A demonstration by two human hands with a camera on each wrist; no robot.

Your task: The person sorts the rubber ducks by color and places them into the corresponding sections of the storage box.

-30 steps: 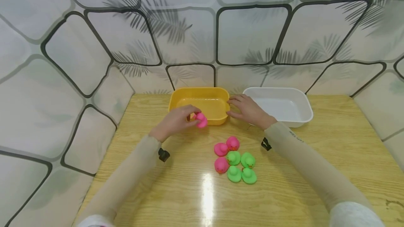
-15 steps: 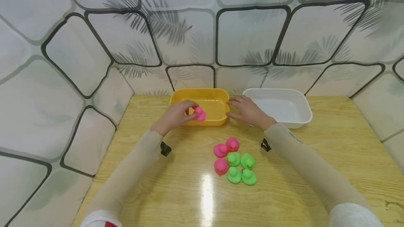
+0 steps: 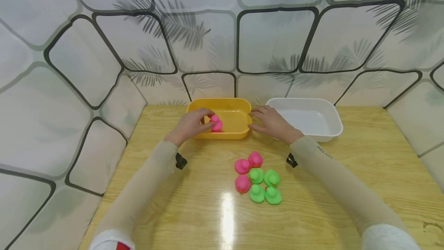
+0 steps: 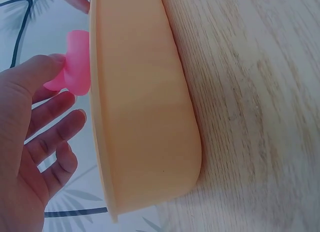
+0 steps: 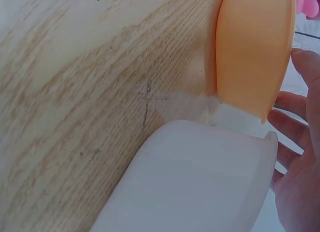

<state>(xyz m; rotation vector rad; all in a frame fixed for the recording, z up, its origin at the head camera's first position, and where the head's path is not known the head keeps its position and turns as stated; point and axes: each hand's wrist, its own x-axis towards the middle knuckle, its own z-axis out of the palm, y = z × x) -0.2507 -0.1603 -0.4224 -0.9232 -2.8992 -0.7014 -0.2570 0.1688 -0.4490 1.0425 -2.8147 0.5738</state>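
A pink rubber duck (image 3: 216, 124) is pinched between the thumb and fingers of my left hand (image 3: 189, 125), low over the left part of a yellow tub (image 3: 232, 135). In the left wrist view the duck (image 4: 79, 62) shows just above the tub's rim, and the other fingers are loosely bent. My right hand (image 3: 272, 122) rests its fingertips and thumb against the yellow tub's right rim; its fingers are relaxed. Pink ducks (image 3: 255, 159) and green ducks (image 3: 257, 194) sit in a close group on the table, nearer to me than the tub.
A white tub (image 3: 312, 117) stands right of the yellow one, partly behind my right hand, with a narrow gap between the two. Both are on a wooden table (image 3: 173, 211) against a patterned wall (image 3: 208, 41).
My left hand has carried the pink duck from over the yellow tub's front rim slightly back and left, in over the tub. The right hand has stayed at the tub's rim.
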